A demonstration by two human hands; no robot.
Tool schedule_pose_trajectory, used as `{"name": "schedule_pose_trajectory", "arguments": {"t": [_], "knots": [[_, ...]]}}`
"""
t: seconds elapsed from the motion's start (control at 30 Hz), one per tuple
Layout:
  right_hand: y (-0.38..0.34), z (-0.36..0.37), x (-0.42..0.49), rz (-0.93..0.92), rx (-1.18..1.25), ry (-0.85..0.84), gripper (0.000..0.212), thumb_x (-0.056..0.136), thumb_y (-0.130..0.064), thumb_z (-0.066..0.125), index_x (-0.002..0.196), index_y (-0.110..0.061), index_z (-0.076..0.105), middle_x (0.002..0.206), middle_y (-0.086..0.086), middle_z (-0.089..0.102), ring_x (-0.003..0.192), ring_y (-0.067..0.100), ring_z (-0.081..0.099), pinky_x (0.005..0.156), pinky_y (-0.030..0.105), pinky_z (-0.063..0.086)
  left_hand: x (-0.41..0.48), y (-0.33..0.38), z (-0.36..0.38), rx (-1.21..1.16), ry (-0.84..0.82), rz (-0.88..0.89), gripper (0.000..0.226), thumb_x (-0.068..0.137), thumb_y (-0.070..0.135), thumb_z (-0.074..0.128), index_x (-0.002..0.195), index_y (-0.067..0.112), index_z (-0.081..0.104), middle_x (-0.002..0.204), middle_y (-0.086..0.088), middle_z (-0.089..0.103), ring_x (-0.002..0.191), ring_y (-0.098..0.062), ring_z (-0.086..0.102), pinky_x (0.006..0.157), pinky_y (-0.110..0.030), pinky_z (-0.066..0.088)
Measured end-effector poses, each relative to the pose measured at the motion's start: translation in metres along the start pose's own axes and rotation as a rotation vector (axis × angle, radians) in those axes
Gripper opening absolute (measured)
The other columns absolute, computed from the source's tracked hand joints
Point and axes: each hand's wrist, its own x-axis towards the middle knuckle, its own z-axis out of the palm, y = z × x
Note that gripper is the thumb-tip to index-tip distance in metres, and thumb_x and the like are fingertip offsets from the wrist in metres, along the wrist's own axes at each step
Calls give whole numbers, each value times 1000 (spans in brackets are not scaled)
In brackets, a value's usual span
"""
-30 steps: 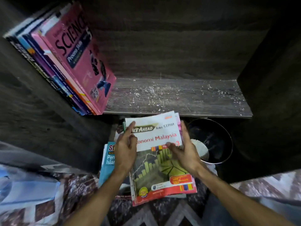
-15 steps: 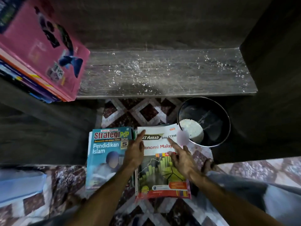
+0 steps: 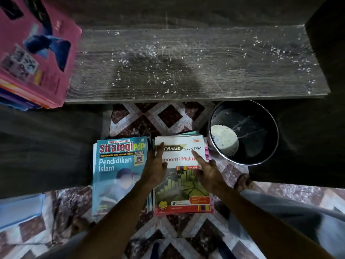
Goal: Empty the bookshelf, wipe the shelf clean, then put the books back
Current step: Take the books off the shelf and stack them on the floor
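Observation:
The Ekonomi Malaysia book (image 3: 183,191) lies face up on top of a small stack on the patterned floor. My left hand (image 3: 155,169) rests flat on its left side, fingers straight. My right hand (image 3: 208,172) touches the cover with straight fingers, the index pointing at the title. A teal Pendidikan Islam book (image 3: 119,174) lies on the floor just left of that stack. The dark wooden shelf board (image 3: 186,62) above is bare and strewn with white crumbs and dust. A pink Science book (image 3: 35,53) leans on several other books at the shelf's left end.
A black bucket (image 3: 259,131) with a whitish lump (image 3: 224,142) inside stands on the floor right of the stack, under the shelf edge. Dark shelf side panels rise left and right. My feet (image 3: 242,182) flank the books. A light blue object (image 3: 18,210) lies far left.
The stack with the Ekonomi Malaysia book came down from in front of the shelf onto the floor beside the teal book. My fingers went from gripping its edges to lying on the cover.

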Motion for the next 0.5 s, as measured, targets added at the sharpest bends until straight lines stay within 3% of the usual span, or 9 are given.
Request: {"name": "schedule_pose_trajectory", "arguments": {"t": [0.07, 0.17, 0.23, 0.33, 0.4, 0.5], "knots": [[-4, 2, -1, -13, -26, 16, 70, 102, -23, 54, 156, -37, 11, 101, 3, 51, 85, 14, 53, 85, 34, 55, -4, -5, 7, 106, -48, 20, 83, 97, 17, 57, 157, 24, 0, 161, -19, -15, 146, -39, 21, 108, -35, 40], [-6, 7, -4, -89, -141, -13, 85, 96, -24, 64, 159, -15, 7, 110, 10, 62, 93, 12, 44, 82, 20, 44, -8, -12, 13, 280, -93, 49, 81, 100, 25, 52, 155, 16, -7, 156, -28, -25, 148, -45, -2, 112, -41, 35], [-8, 3, -5, -72, -185, -47, 88, 98, -31, 61, 159, -17, 0, 116, 12, 59, 92, 12, 46, 82, 26, 50, -9, -14, 12, 376, -120, 33, 79, 102, 31, 48, 156, 18, -9, 155, -31, -25, 147, -49, -5, 113, -45, 35], [-12, -2, -5, 10, -297, -106, 85, 99, -48, 53, 158, -35, -8, 125, 18, 48, 90, 19, 54, 80, 34, 56, -7, -10, 9, 470, -138, -4, 79, 102, 36, 47, 156, 23, -9, 155, -33, -23, 146, -51, -8, 114, -51, 34], [-13, 0, 0, 67, -413, -136, 84, 99, -55, 46, 156, -42, -14, 133, 25, 43, 101, 28, 57, 86, 38, 53, -8, -5, 6, 482, -143, -10, 77, 102, 38, 46, 157, 24, -6, 156, -31, -22, 146, -50, -8, 115, -51, 32], [-22, 2, 7, 127, -679, -196, 81, 102, -50, 40, 157, -33, -17, 148, 34, 32, 126, 40, 49, 99, 45, 48, -17, 5, -4, 509, -107, 54, 68, 103, 35, 45, 158, 21, 9, 160, -24, -16, 148, -46, -2, 114, -49, 36]]}}
